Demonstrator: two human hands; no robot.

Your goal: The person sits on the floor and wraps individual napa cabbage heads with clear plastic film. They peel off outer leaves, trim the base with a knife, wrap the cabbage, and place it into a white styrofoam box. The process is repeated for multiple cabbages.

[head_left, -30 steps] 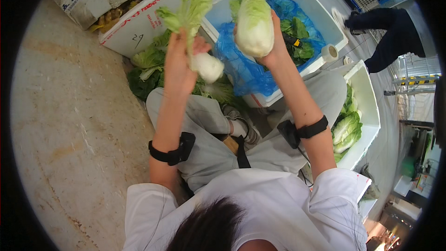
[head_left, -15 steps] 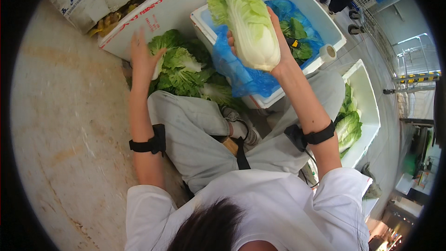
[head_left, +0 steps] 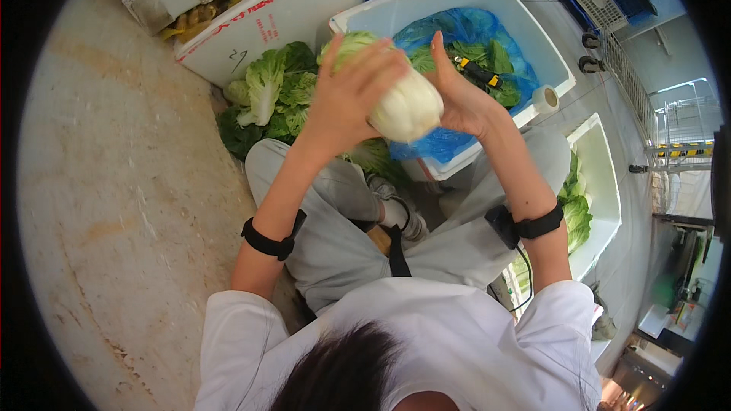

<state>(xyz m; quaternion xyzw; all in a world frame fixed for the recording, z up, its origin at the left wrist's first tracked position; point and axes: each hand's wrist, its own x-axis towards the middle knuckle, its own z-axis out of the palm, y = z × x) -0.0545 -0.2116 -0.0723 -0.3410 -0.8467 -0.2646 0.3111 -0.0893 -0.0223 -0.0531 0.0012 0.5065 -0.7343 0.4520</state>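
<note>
A napa cabbage [head_left: 411, 108] with a pale base and light green leaves is held tilted in front of me, between my two hands. My left hand [head_left: 352, 87] lies over its left side and top, fingers bent round it and slightly blurred. At its right side is my right hand [head_left: 466, 103], with the thumb raised away from the cabbage and the other fingers partly hidden against it. Below my left hand, loose green outer leaves [head_left: 266, 91] are piled on the floor. Behind the cabbage stands a white foam box [head_left: 560, 80] lined with a blue plastic bag [head_left: 434, 144].
Inside the lined box lie green leaves and a black-and-yellow tool [head_left: 476, 72]. A tape roll [head_left: 545, 99] sits at its corner. Another foam box [head_left: 605, 183] at right holds cabbages [head_left: 576, 217]. A white carton [head_left: 266, 23] stands at far left, a wheeled cart [head_left: 601, 4] at far right.
My left hand has moved right from the leaf pile onto the cabbage. The cabbage has come lower and tipped, and my right thumb has lifted off it. The view has shifted slightly.
</note>
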